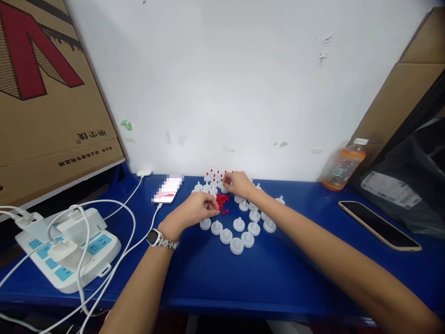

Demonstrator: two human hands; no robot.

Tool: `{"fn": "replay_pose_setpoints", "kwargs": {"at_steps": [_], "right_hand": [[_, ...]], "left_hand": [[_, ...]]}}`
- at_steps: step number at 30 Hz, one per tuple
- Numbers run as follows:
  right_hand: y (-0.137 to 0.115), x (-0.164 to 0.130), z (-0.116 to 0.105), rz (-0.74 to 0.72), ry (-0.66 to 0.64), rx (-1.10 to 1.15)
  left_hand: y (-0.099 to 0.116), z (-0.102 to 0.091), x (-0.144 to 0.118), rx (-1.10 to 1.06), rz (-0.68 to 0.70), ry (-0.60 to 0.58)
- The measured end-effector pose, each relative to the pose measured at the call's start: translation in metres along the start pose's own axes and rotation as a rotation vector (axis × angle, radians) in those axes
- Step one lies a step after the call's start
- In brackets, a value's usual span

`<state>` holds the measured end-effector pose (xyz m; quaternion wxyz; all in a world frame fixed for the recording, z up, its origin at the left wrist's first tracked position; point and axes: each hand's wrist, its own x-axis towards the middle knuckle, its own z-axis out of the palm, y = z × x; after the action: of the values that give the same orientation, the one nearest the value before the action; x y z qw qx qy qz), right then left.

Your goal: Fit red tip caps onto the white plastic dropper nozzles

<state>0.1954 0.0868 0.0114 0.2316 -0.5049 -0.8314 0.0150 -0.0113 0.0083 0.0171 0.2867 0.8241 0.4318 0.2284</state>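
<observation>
From the head camera, a blue table (208, 278) holds a pile of small red plastic caps (221, 201), with round white plastic pieces with upright stems (237, 246) in front, to the right and behind. The left hand (200, 207) is at the pile's left edge, fingers curled; whether they grip a cap cannot be told. The right hand (239, 184) bends its fingers over white pieces behind the pile, several red-tipped, its grip hidden.
</observation>
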Motion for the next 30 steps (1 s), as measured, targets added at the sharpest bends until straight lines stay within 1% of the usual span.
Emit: {"fn": "replay_pose_setpoints", "kwargs": {"at_steps": [4,7,11,14,16,18,21,24,26,28,30], "right_hand": [[-0.003,-0.013,-0.009,0.039,0.05,0.031],[-0.01,-0.034,-0.021,0.007,0.061,0.114],[-0.022,-0.07,-0.036,-0.111,-0.048,0.208],[-0.025,-0.088,-0.039,-0.169,-0.141,0.216],[-0.024,-0.092,-0.038,-0.167,-0.183,0.238],[-0.023,-0.09,-0.037,-0.134,-0.184,0.298],[-0.024,-0.086,-0.039,-0.087,-0.123,0.353],[-0.028,-0.088,-0.046,-0.096,-0.057,0.225],[-0.029,-0.092,-0.05,-0.109,-0.096,0.174],[-0.028,-0.095,-0.05,-0.107,-0.178,0.211],[-0.026,-0.096,-0.048,-0.088,-0.21,0.277]], "left_hand": [[-0.005,0.001,0.002,0.009,0.043,0.013],[-0.004,0.001,0.002,0.05,0.061,0.04],[0.002,0.001,0.002,0.088,0.079,0.081],[0.007,0.003,0.002,0.081,0.107,0.085],[0.01,0.004,0.002,0.06,0.128,0.086],[0.013,0.006,0.002,0.053,0.145,0.087],[0.014,0.007,0.002,0.064,0.165,0.086],[0.012,0.007,0.002,0.069,0.169,0.088],[0.011,0.007,0.003,0.074,0.166,0.097],[0.01,0.007,0.002,0.073,0.162,0.1],[0.011,0.007,0.002,0.067,0.159,0.087]]}}
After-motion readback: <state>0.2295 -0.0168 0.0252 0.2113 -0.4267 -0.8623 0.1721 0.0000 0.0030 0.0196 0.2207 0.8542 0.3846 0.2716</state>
